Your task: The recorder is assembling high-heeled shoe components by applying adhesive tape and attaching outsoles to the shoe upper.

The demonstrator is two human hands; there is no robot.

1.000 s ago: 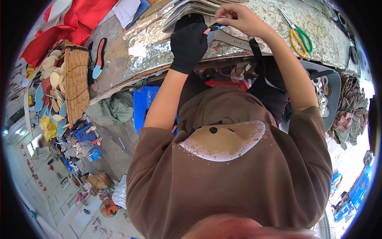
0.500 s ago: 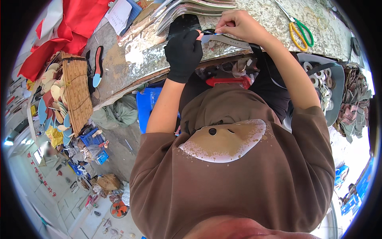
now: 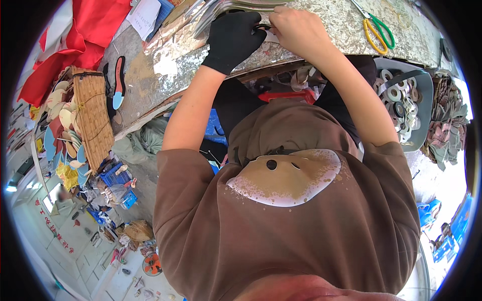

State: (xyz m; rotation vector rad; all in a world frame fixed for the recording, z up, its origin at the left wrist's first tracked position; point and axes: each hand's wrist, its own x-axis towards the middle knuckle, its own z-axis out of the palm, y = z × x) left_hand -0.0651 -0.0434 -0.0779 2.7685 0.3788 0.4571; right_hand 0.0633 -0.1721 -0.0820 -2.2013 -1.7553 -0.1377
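At the bench's near edge my hands are close together. My left hand (image 3: pixel 233 41), in a black fingerless glove, is closed around a small black piece (image 3: pixel 262 26), its shape mostly covered by the fingers. Close beside it my bare right hand (image 3: pixel 299 32) is closed too, knuckles up, fingertips at the same piece; what they pinch is hidden. Below the fingers, between the hands, shows a bit of pale strip (image 3: pixel 271 36). A fanned stack of thin curved sheets (image 3: pixel 228 7) lies just beyond my left hand.
Scissors (image 3: pixel 376 32) with yellow and green handles lie right on the worn bench (image 3: pixel 150 85). An insole-shaped piece (image 3: pixel 119 83), red fabric (image 3: pixel 100 25) and papers (image 3: pixel 143 19) are on the left. A woven basket (image 3: pixel 93 120) hangs over the left edge; a grey bin (image 3: pixel 424 108) of rolls stands right.
Both hands have moved farther from my body and closed in on each other. My right hand has turned knuckles up; the pale strip is now mostly covered.
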